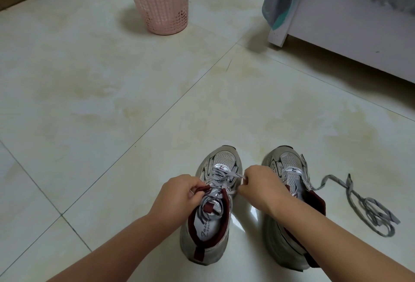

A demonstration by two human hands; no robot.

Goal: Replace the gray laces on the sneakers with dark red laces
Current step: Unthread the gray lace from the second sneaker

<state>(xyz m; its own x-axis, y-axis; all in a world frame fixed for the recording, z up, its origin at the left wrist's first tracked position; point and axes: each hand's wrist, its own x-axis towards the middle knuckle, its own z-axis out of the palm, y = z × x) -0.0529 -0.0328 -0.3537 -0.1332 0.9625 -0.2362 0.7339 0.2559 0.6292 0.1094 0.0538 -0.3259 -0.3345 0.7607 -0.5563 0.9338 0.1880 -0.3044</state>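
Sneakers are set side by side, toes pointing up the frame, at the lower centre of the tiled floor (112,102), so that both throats face the wearer of the camera. The left sneaker (207,214) is steadied at its collar by the left hand (179,194), whose fingers are curled round the tongue edge and lace, probably so that the shoe cannot slide. A strand of the gray lace (224,180) is pinched by the right hand (258,185) and held taut to the right, apparently to be drawn out of an eyelet. The right sneaker (289,203) is already unlaced; its removed gray lace (368,210) lies loose at lower right. No dark red laces are visible. A pink basket (161,3) stands at upper centre.
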